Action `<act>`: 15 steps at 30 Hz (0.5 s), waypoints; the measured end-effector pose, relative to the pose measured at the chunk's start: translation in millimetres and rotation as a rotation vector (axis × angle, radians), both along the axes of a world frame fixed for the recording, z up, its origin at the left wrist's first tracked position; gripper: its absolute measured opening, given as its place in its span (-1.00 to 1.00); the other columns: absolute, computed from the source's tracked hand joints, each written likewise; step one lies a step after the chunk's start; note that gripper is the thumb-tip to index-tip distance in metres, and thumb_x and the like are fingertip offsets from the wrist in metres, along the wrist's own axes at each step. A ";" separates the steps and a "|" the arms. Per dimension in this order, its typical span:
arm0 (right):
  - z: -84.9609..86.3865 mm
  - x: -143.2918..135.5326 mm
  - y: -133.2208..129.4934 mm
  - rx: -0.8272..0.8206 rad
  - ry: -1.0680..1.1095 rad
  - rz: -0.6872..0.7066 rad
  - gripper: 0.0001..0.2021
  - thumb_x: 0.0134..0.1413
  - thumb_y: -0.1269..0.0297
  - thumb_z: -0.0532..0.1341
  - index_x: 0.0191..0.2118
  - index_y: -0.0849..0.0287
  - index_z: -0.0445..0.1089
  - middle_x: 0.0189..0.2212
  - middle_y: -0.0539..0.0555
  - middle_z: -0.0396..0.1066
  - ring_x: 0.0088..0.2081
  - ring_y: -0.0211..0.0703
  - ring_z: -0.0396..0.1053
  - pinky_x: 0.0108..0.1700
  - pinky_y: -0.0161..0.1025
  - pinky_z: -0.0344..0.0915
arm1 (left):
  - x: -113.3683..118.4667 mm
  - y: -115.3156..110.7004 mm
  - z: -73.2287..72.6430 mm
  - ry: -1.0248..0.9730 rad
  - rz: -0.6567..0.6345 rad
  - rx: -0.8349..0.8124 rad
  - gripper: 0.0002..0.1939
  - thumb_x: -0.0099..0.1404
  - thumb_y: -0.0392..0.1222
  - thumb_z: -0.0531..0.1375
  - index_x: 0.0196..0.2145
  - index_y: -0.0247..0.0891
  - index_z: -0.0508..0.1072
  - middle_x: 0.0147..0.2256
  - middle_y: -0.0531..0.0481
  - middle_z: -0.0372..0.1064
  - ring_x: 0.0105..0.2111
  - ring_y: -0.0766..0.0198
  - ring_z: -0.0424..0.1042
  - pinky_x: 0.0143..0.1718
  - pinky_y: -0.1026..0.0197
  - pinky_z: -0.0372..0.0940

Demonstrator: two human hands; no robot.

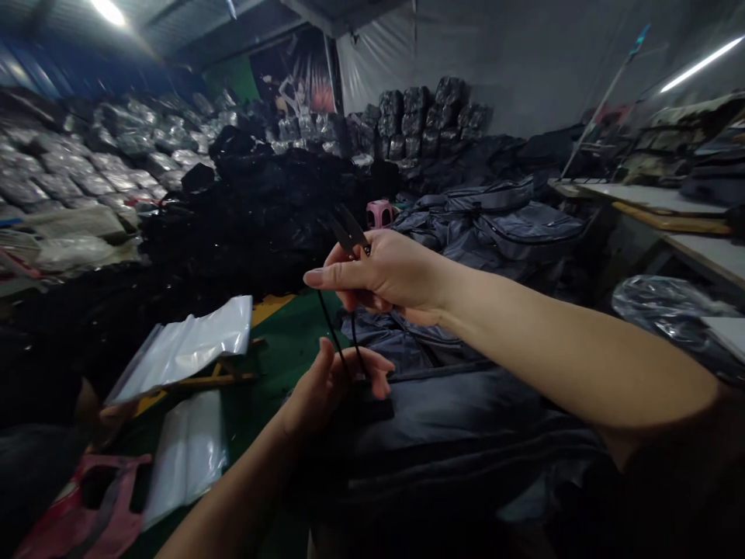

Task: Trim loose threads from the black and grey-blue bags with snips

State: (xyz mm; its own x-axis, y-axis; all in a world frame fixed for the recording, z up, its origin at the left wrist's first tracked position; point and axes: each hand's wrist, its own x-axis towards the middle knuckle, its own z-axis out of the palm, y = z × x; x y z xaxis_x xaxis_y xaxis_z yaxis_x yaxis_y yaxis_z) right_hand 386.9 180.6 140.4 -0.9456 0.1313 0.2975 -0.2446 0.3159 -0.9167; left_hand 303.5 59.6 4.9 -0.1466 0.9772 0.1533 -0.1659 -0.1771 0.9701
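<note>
Scene dim overall. Sources: lamp [109, 11] at upper left, flared; tube [703, 65] at upper right. Glare on wrapped bundles [136, 124] and plastic sheets [201, 341]. Dark pile [244, 202], left of centre, nearly black. Right hand [378, 272] moderately lit; dark strips [348, 229] within it blurred. Lower-left stool [96, 497] smeared, stretched; lower-right corner lost in shadow.

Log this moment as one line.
right hand: holds snips | left hand: at black cord, grip unclear | below: dark fabric

The dark blades [352, 225] look blurred — the nearer pink stool [126, 501] is cut off below.
</note>
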 end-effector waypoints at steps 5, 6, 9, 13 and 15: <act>-1.7 18.6 15.8 0.418 0.227 -0.126 -0.70 -0.03 0.09 0.27 -0.49 0.24 0.28 -0.58 -0.12 0.14 -0.52 -0.44 0.09 -0.48 -0.44 0.01 | -11.1 -14.7 -13.3 -0.083 0.203 0.096 -0.73 0.20 -0.04 0.18 -0.29 -0.32 0.45 -0.52 0.03 0.28 -0.53 0.38 0.21 -0.40 0.25 0.14; -7.9 23.6 21.4 0.476 0.214 -0.142 -0.70 -0.03 0.10 0.28 -0.50 0.25 0.29 -0.57 -0.11 0.13 -0.51 -0.42 0.08 -0.48 -0.42 0.01 | -12.4 -16.9 -15.3 -0.098 0.229 0.121 -0.78 0.19 -0.10 0.20 -0.29 -0.31 0.45 -0.53 0.04 0.28 -0.52 0.38 0.23 -0.40 0.26 0.15; -41.3 34.6 39.9 0.516 0.037 -0.165 -0.69 0.02 0.07 0.24 -0.49 0.24 0.29 -0.60 -0.10 0.13 -0.53 -0.38 0.09 -0.49 -0.38 0.01 | -11.8 -21.2 -14.9 -0.090 0.259 0.169 -0.81 0.24 -0.14 0.15 -0.26 -0.30 0.44 -0.58 0.07 0.25 -0.54 0.37 0.27 -0.44 0.27 0.17; -93.4 43.2 57.0 0.370 -0.227 -0.075 -0.66 0.10 0.00 0.14 -0.42 0.23 0.31 -0.62 -0.08 0.20 -0.52 -0.31 0.18 -0.45 -0.34 0.11 | -1.9 -24.0 -1.0 0.146 0.243 -0.004 -0.73 0.29 -0.08 0.09 -0.22 -0.32 0.46 -0.56 0.05 0.32 -0.60 0.39 0.28 -0.53 0.31 0.17; -107.9 49.2 60.3 0.343 -0.238 -0.077 -0.66 0.09 0.00 0.15 -0.43 0.23 0.31 -0.60 -0.06 0.22 -0.51 -0.31 0.17 -0.44 -0.33 0.12 | 4.6 -26.1 7.8 0.386 0.259 -0.082 -0.69 0.29 -0.04 0.08 -0.22 -0.32 0.48 -0.57 0.04 0.35 -0.61 0.40 0.27 -0.54 0.33 0.17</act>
State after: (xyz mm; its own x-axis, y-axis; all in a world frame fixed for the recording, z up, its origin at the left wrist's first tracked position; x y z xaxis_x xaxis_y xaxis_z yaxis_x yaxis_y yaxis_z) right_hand 436.1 240.9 32.5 -0.9845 0.1355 0.1111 -0.0029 0.6213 -0.7836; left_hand 308.2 33.5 12.6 -0.3349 0.9271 0.1685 0.2489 -0.0855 0.9648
